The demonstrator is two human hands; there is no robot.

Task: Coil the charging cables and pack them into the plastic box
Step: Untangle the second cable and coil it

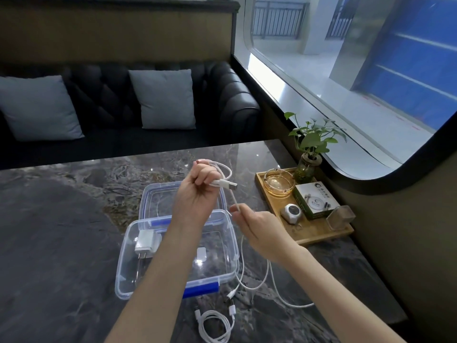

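My left hand (197, 191) is raised above the table and grips a white charging cable (223, 185), with loops around its fingers and the USB plug sticking out to the right. My right hand (257, 227) pinches the same cable lower down; its loose tail (267, 278) trails onto the table. A clear plastic box (128, 276) with blue latches sits below my left forearm and holds a white charger plug (144, 243). Its clear lid (148, 194) lies just behind it. A second white cable (215, 325) lies coiled on the table near the front edge.
A wooden tray (319, 237) at the right carries a glass ashtray (278, 184), a green-and-white box (314, 200), a small round device and a potted plant (310, 154). A dark sofa with grey cushions (163, 99) stands beyond the marble table (61, 231).
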